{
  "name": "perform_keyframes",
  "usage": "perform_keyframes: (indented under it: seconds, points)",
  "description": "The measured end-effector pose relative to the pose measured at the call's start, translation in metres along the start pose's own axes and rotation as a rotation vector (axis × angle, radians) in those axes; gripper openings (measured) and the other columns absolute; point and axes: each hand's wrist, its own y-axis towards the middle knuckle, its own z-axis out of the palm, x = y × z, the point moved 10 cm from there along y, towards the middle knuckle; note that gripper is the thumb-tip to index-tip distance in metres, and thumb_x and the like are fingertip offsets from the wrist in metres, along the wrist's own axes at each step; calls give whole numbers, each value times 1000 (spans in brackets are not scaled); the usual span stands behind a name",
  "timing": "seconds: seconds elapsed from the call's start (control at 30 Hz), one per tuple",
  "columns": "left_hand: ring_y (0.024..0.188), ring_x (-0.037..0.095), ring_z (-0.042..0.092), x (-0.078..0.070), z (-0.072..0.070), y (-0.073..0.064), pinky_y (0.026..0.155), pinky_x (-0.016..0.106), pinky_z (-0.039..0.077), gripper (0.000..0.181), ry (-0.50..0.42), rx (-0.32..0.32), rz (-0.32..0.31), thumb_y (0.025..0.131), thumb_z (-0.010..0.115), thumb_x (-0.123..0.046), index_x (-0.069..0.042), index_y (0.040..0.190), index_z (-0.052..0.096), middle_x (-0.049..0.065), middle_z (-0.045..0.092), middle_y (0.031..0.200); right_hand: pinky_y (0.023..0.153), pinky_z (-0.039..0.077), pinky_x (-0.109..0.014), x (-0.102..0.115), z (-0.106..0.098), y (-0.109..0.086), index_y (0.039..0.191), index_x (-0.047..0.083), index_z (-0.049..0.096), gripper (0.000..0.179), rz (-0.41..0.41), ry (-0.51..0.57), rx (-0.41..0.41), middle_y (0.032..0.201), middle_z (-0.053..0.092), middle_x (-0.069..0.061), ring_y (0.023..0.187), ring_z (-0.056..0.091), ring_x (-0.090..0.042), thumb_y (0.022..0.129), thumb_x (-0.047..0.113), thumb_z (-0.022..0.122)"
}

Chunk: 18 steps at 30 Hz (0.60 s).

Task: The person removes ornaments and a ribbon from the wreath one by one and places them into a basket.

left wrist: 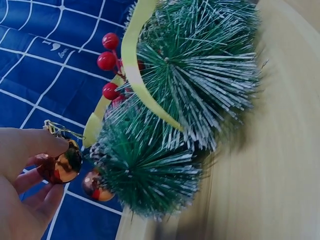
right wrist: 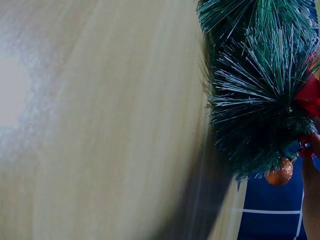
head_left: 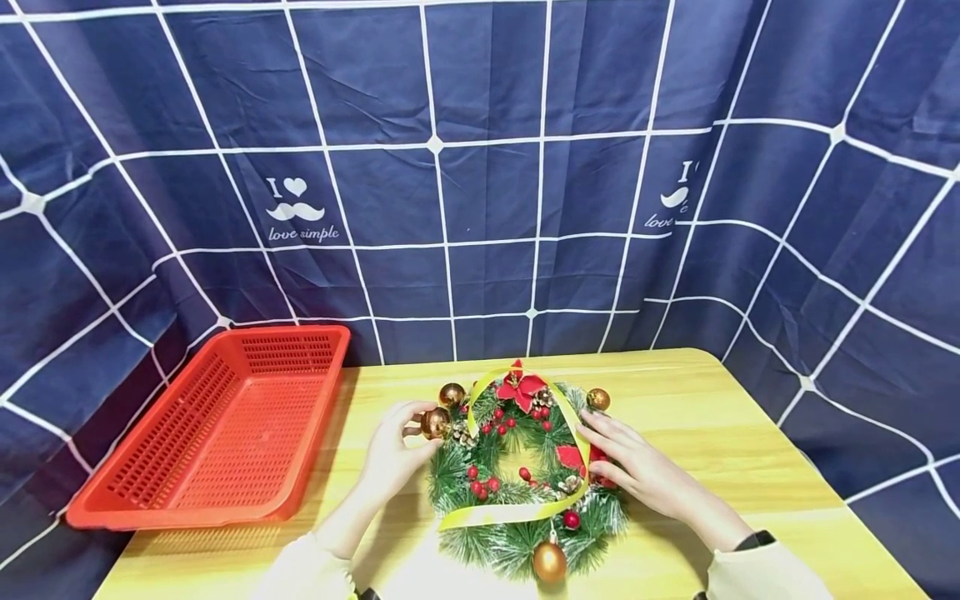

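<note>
A green frosted wreath (head_left: 480, 546) lies on the table, dressed with red berries, pinecones and red poinsettias (head_left: 520, 387). My left hand (head_left: 393, 450) pinches a shiny copper bauble (left wrist: 62, 165) between thumb and fingers at the wreath's upper left. A gold loop of string tops that bauble. Just beyond it sits another copper bauble (head_left: 452, 394). Across the wreath curves a loose yellow ribbon (head_left: 517, 512). On the right side, my right hand (head_left: 648, 475) rests with extended fingers over the ribbon and a red flower. A matte gold bauble (head_left: 550, 562) hangs at the near edge.
To the left stands a red plastic basket (head_left: 315, 442) with slotted walls. The wooden table (head_left: 750, 492) has rounded corners. Behind and at both sides hangs a dark blue curtain (head_left: 487, 200) with white grid lines. One more gold bauble (head_left: 597, 399) sits at the wreath's upper right.
</note>
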Motion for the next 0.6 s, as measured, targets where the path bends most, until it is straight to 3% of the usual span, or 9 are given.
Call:
perform_keyframes:
  seconds: [0.23, 0.6]
  points:
    - [92, 24, 60, -7, 9, 2, 78, 31, 54, 48, 15, 3, 56, 68, 78, 4, -2, 113, 65, 10, 61, 110, 112, 8, -18, -1, 1, 1, 142, 9, 46, 56, 1, 0, 4, 149, 35, -16, 131, 34, -42, 90, 20, 65]
    - [89, 22, 59, -8, 12, 10, 76, 39, 54, 47, 8, -8, -5, 70, 78, -3, -7, 115, 65, 9, 60, 112, 112, 9, -17, 0, 1, 1, 141, 9, 47, 56, -7, -1, -4, 149, 36, -15, 130, 35, -43, 90, 20, 65]
